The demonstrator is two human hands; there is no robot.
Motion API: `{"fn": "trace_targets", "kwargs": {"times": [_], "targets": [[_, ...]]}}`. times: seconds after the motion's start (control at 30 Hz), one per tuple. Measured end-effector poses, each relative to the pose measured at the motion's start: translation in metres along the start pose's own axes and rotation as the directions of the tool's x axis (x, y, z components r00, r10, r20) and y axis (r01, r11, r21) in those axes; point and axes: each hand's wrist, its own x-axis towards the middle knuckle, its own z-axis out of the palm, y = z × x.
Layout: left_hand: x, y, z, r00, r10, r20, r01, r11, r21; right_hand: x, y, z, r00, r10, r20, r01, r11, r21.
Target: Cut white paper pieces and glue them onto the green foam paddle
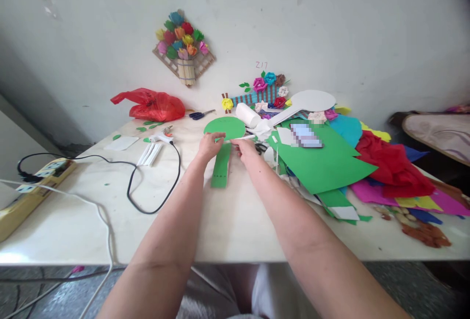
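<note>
A green paper cut-out, a round disc (224, 126) with a long strip (221, 166) as its handle, lies on the white table (205, 221). My left hand (209, 144) rests on the disc's lower left edge with fingers curled, pressing the paper. My right hand (245, 148) pinches the spot where the strip meets the disc, beside a thin white stick (246, 137). Both forearms reach in from the near edge.
A glue gun (160, 137) with a black cord (154, 182) lies left, near white sticks (150, 153). A power strip (33, 182) sits far left. Red bag (152, 105), blue scissors (200, 114), a white roll (247, 114). Coloured paper sheets (330, 162) pile up on the right.
</note>
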Motion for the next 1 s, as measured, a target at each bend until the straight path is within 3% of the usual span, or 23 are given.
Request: {"fn": "trace_targets", "kwargs": {"times": [0.13, 0.3, 0.47, 0.57, 0.7, 0.9, 0.97, 1.0], "targets": [[0.0, 0.002, 0.0, 0.999, 0.03, 0.018, -0.027, 0.991, -0.127, -0.003, -0.007, -0.002, 0.991, -0.129, 0.046, 0.131, 0.99, -0.041], [-0.004, 0.007, -0.006, 0.992, 0.014, 0.129, 0.022, 0.961, -0.275, 0.004, -0.011, -0.01, 0.93, -0.149, 0.337, 0.166, 0.986, -0.024], [-0.009, 0.004, -0.01, 0.95, 0.016, 0.31, 0.18, 0.786, -0.591, 0.013, -0.01, -0.02, 0.82, -0.152, 0.551, 0.179, 0.984, 0.005], [-0.009, -0.001, -0.008, 0.913, 0.046, 0.404, 0.266, 0.685, -0.678, 0.019, -0.008, -0.025, 0.773, -0.161, 0.613, 0.208, 0.978, -0.004], [-0.008, -0.004, -0.005, 0.896, 0.081, 0.437, 0.302, 0.611, -0.732, 0.024, -0.006, -0.028, 0.731, -0.133, 0.669, 0.214, 0.976, -0.039], [-0.009, -0.004, -0.005, 0.907, 0.105, 0.407, 0.288, 0.551, -0.783, 0.021, -0.016, -0.034, 0.705, -0.081, 0.704, 0.224, 0.968, -0.113], [-0.009, -0.005, -0.004, 0.917, 0.093, 0.388, 0.285, 0.527, -0.801, 0.021, -0.024, -0.037, 0.732, -0.069, 0.678, 0.266, 0.945, -0.191], [-0.009, -0.005, -0.004, 0.92, 0.086, 0.382, 0.287, 0.517, -0.807, 0.021, -0.029, -0.039, 0.769, -0.082, 0.634, 0.308, 0.917, -0.256]]}}
